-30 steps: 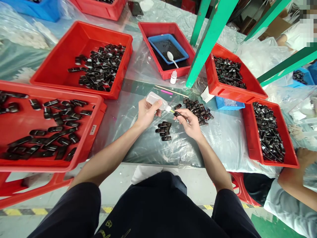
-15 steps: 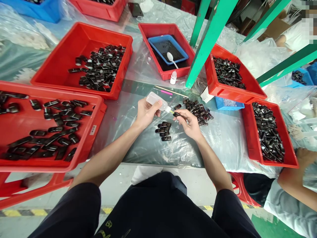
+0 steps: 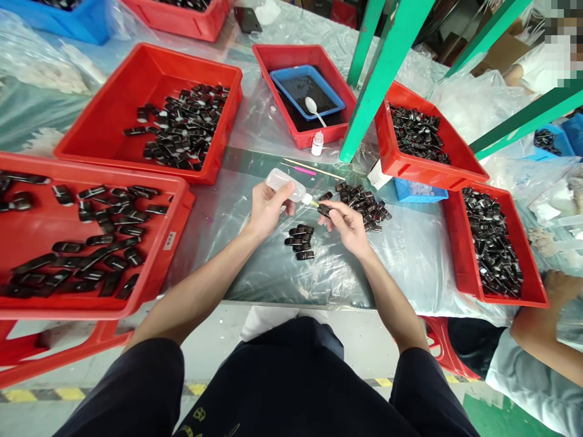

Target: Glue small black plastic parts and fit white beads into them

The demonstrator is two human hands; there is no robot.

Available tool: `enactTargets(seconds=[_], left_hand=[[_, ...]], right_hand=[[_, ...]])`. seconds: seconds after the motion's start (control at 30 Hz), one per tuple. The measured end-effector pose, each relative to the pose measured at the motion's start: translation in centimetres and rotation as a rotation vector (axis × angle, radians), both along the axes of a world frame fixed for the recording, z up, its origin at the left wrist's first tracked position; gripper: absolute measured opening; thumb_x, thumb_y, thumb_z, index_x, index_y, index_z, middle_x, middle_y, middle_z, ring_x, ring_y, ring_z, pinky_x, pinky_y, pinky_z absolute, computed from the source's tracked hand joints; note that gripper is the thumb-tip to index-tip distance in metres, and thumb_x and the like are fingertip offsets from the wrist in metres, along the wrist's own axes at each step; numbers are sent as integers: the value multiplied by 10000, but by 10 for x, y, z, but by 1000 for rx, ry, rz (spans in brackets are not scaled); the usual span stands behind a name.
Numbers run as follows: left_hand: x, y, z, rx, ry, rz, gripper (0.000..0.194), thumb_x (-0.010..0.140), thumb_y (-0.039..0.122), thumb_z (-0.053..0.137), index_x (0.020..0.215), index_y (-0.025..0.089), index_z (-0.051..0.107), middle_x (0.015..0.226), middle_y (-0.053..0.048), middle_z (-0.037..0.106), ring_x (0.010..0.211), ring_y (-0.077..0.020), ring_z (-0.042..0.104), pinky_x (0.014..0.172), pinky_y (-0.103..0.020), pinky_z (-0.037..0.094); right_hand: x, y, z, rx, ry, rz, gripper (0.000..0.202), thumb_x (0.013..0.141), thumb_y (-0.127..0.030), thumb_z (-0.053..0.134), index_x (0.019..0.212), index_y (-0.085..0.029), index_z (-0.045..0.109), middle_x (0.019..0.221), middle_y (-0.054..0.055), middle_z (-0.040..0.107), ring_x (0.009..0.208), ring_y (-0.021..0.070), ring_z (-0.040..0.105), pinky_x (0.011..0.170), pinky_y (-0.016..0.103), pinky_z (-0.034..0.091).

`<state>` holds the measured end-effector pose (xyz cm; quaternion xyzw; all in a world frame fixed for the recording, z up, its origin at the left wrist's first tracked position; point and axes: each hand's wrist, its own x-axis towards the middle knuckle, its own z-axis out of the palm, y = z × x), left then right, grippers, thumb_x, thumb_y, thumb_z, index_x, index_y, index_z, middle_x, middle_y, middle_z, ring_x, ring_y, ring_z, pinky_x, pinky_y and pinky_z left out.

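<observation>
My left hand (image 3: 269,207) is closed round a translucent white squeeze bottle (image 3: 283,184), tilted so its thin yellow-green tip points right and down. In the fingers of my right hand (image 3: 347,226) is a small glossy black part (image 3: 323,210), its kind unclear, with the bottle's tip at or just by it; whether they touch I cannot tell. Below the hands lies a small group of similar black parts (image 3: 300,241) on the plastic sheet. A larger pile of them (image 3: 362,203) sits behind and right of my right hand.
Red bins of black parts stand left (image 3: 159,243), back left (image 3: 82,136) and right (image 3: 537,285). Farther back, a red bin (image 3: 273,54) holds a blue tray (image 3: 334,97) with a spoon (image 3: 311,105). Green posts (image 3: 389,67) rise behind. A person's arm (image 3: 542,328) is at right.
My right fingers have turned the black part, so more of its face shows beneath the bottle's tip. The bottle stays in my left hand with little movement.
</observation>
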<state>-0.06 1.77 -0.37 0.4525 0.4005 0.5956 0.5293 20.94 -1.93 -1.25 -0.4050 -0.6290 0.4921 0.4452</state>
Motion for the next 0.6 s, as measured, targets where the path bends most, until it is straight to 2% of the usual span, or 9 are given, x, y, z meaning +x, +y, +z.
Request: enactTargets(seconds=[0.2,0.43,0.6], left_hand=[[2,0,3,-16,-35,18,547,710,710,870,703,193,691,507,11,582,377,-99,501,378,-238,372],[2,-2,6,-19,-68,25,543,683,689,891,736,181,707,552,1,621,403,-98,527,385,-230,383],[2,-3,5,-3,-80,34,549,679,699,896,744,181,725,563,-2,633,406,-98,534,384,-230,392]], right_hand=[[0,0,1,-10,38,4,606,986,-768,599,1277,-255,737,931,44,787,625,143,620,601,318,519],[0,-2,3,-19,63,-21,515,995,-712,637,1240,-276,759,1026,59,801,675,153,652,550,303,474],[1,0,0,0,49,-73,494,953,-688,716,1233,-282,756,1159,72,773,711,151,665,606,323,557]])
